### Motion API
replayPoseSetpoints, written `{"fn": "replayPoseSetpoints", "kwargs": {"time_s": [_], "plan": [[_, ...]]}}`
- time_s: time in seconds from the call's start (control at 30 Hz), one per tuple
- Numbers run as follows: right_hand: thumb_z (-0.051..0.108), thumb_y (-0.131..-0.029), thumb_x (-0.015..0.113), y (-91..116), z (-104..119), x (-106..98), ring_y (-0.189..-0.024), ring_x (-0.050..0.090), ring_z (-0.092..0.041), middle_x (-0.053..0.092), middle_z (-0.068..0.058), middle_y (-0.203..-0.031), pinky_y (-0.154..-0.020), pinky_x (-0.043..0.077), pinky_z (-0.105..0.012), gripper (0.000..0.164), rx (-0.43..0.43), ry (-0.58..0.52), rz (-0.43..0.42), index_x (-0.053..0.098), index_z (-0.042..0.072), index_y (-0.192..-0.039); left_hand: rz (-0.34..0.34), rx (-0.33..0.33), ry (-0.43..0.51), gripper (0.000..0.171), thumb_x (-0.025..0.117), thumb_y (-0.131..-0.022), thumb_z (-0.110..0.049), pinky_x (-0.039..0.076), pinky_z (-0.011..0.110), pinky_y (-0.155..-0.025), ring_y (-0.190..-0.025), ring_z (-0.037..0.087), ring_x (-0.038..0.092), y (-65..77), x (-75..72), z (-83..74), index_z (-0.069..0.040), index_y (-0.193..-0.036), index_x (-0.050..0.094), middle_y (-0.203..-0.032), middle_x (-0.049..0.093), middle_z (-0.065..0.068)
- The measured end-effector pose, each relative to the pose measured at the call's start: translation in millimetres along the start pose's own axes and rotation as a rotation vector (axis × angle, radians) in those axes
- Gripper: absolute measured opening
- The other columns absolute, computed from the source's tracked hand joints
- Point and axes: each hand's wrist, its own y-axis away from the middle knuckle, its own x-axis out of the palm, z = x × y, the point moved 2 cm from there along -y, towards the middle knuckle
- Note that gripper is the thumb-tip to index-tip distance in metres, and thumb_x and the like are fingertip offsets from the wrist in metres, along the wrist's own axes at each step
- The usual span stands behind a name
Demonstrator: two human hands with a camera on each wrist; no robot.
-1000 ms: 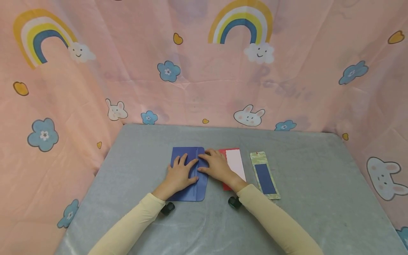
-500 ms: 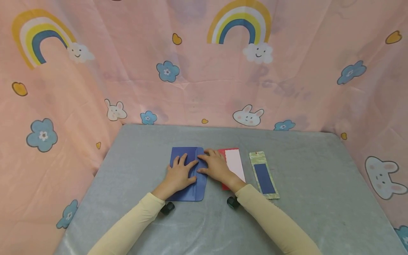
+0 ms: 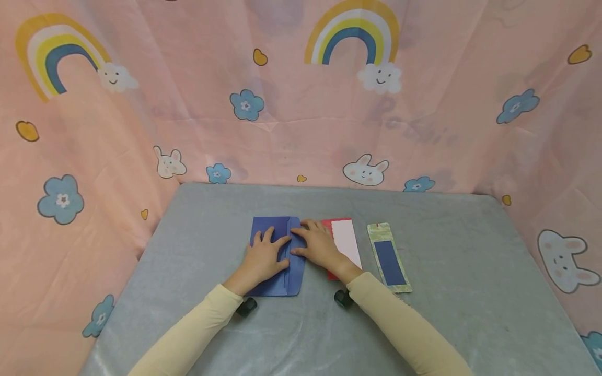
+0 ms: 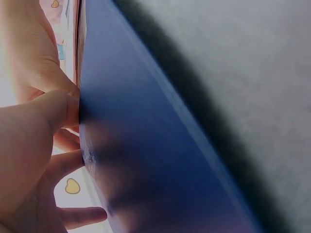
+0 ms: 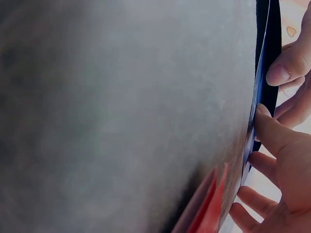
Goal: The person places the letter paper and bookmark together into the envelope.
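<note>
A blue envelope (image 3: 270, 286) lies flat on the table, its long flap (image 3: 296, 282) opened out along the right side. My left hand (image 3: 264, 258) rests on the envelope body with fingers spread and fingertips pressing on it; thumb and forefinger reach the fold line. My right hand (image 3: 321, 245) has its thumb and fingertips on the flap, the fingers slightly bent and apart. Seen from the left wrist, the blue envelope (image 4: 141, 116) fills the middle, with fingertips along its surface. In the right wrist view, the right thumb touches the envelope's edge.
Just right of the envelope, partly under my right wrist, lies a red card (image 3: 333, 275) with a white panel (image 3: 347, 243). Farther right is a green-bordered strip with a dark blue panel (image 3: 389, 263). A grey cloth covers the table (image 3: 451, 261); a pink printed curtain (image 3: 282, 141) encloses it.
</note>
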Motion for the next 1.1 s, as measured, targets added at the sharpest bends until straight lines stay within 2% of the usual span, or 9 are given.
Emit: {"fn": "replayPoseSetpoints", "kwargs": {"time_s": [0.37, 0.73, 1.1], "plan": [[0.044, -0.079, 0.071, -0.9, -0.4, 0.1, -0.13, 0.042, -0.032, 0.047, -0.011, -0.14, -0.105, 0.034, -0.057, 0.059, 0.01, -0.003, 0.017, 0.056, 0.022, -0.132, -0.054, 0.027, 0.006, 0.07, 0.068, -0.076, -0.056, 0.044, 0.067, -0.086, -0.127, 0.057, 0.037, 1.7, -1.0, 0.9, -0.031, -0.137, 0.047, -0.145, 0.04, 0.023], [0.045, -0.079, 0.071, -1.6, -1.0, -0.6, -0.132, 0.04, -0.032, 0.046, -0.011, -0.141, -0.104, 0.034, -0.057, 0.06, 0.02, -0.014, 0.019, 0.056, 0.022, -0.132, -0.093, 0.042, 0.014, 0.071, 0.069, -0.074, -0.054, 0.047, 0.062, -0.086, -0.125, 0.054, 0.042, 1.1, 0.1, 5.4, -0.032, -0.137, 0.046, -0.142, 0.044, 0.021], [0.045, -0.079, 0.071, -1.3, -2.2, 0.5, -0.132, 0.04, -0.033, 0.044, -0.011, -0.142, -0.106, 0.033, -0.056, 0.06, 0.014, -0.019, 0.023, 0.055, 0.022, -0.133, -0.097, 0.026, -0.021, 0.073, 0.068, -0.073, -0.056, 0.048, 0.06, -0.087, -0.125, 0.053, 0.043, 2.2, 1.4, 5.1, -0.033, -0.139, 0.044, -0.142, 0.044, 0.019]]}}
